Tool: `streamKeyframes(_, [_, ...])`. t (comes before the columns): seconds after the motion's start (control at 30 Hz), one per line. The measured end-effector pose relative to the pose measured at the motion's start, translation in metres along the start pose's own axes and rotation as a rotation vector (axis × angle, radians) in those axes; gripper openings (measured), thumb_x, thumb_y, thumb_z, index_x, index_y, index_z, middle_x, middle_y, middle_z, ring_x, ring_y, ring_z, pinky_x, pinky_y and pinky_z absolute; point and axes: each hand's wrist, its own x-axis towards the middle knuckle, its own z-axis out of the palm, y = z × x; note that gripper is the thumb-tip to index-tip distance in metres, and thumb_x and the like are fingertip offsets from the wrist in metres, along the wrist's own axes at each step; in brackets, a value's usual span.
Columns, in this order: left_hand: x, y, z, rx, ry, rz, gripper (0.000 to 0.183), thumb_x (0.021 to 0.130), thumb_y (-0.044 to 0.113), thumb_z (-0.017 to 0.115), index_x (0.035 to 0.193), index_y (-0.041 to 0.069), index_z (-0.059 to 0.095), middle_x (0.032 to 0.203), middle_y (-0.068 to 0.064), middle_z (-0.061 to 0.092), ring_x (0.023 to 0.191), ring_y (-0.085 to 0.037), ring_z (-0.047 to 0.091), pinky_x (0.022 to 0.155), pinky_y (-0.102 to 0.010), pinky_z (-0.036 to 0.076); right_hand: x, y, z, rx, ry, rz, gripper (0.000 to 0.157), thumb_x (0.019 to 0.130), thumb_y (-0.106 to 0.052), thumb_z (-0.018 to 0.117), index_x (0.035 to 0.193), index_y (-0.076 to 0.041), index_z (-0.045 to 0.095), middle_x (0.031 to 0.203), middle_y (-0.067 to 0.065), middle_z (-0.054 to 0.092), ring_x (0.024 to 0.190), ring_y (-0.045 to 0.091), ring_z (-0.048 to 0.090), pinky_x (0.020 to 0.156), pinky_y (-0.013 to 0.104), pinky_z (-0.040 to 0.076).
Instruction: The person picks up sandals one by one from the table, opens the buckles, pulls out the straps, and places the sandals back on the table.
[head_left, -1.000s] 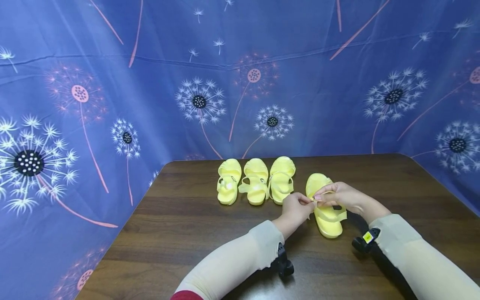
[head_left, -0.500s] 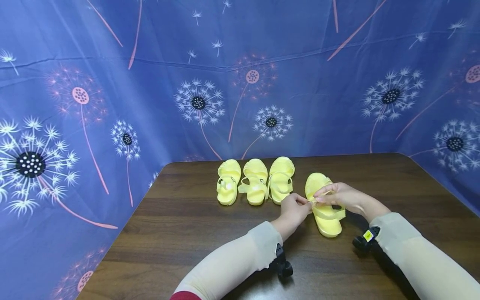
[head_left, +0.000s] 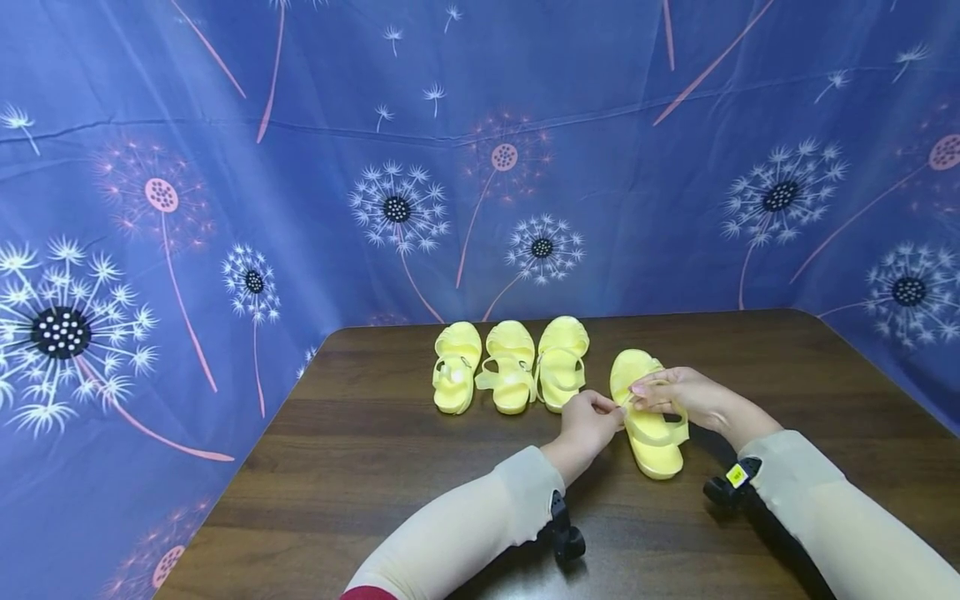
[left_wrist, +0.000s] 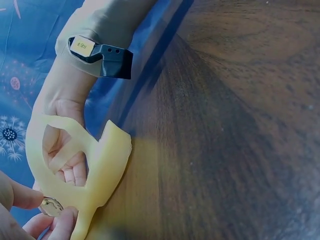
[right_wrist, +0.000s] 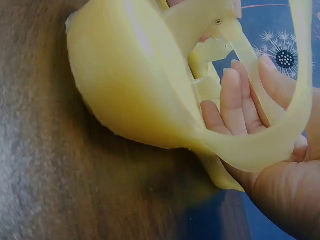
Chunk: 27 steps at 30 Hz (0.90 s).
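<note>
A yellow sandal [head_left: 657, 460] lies on the table, toe towards the far side and slightly tilted, with both hands at its straps. My left hand [head_left: 590, 423] pinches a shiny metal buckle [left_wrist: 51, 206] at the sandal's left side between thumb and fingers. From the right, my right hand [head_left: 693, 396] reaches in among the straps. In the right wrist view a thin strap [right_wrist: 254, 75] runs between its thumb and fingers, which hold it loosely. A wider strap loop [right_wrist: 260, 150] stands raised around that hand.
Left of the hands, several yellow sandals stand in a row: one at the left [head_left: 455, 392], one in the middle [head_left: 511, 396] and one at the right [head_left: 561, 383]. The brown wooden table [head_left: 337, 467] ends at a blue dandelion-patterned cloth [head_left: 637, 217].
The right hand's fingers have shifted slightly on the strap, and the wide strap loop now stands higher at the right. The left hand stays at the sandal's left side.
</note>
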Motion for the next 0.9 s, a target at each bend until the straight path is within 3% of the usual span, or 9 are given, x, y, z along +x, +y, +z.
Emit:
streamKeyframes(0.3, [-0.0013, 0.0009, -0.0001, 0.007, -0.005, -0.014, 0.013, 0.085, 0.006, 0.072, 0.078, 0.007, 0.061, 0.066, -0.002, 0.059, 0.064, -0.013, 0.068, 0.055, -0.018, 0.047, -0.0028, 0.0019, -0.0025, 0.069, 0.007, -0.005, 0.015, 0.099, -0.012, 0.055, 0.106, -0.004, 0.066, 0.095, -0.002, 0.071, 0.091, 0.009, 0.068, 0.087, 0.024, 0.055])
streamKeyframes(0.6, [-0.0008, -0.0011, 0.0002, 0.045, 0.02, -0.007, 0.017, 0.084, 0.007, 0.073, 0.074, 0.009, 0.059, 0.065, 0.001, 0.053, 0.06, -0.009, 0.057, 0.053, -0.019, 0.041, -0.0038, 0.0039, -0.0029, 0.196, 0.045, -0.005, 0.014, 0.098, -0.008, 0.055, 0.1, -0.007, 0.069, 0.091, 0.001, 0.071, 0.088, 0.012, 0.07, 0.086, 0.028, 0.056])
streamKeyframes(0.9, [-0.0034, 0.0017, 0.0005, 0.027, 0.018, -0.017, 0.016, 0.084, 0.006, 0.072, 0.075, 0.008, 0.059, 0.067, 0.0, 0.055, 0.061, -0.01, 0.06, 0.053, -0.019, 0.041, -0.0064, 0.0026, 0.0009, 0.21, 0.097, -0.024, 0.013, 0.098, -0.007, 0.056, 0.101, -0.007, 0.069, 0.09, 0.001, 0.07, 0.088, 0.013, 0.07, 0.086, 0.029, 0.056])
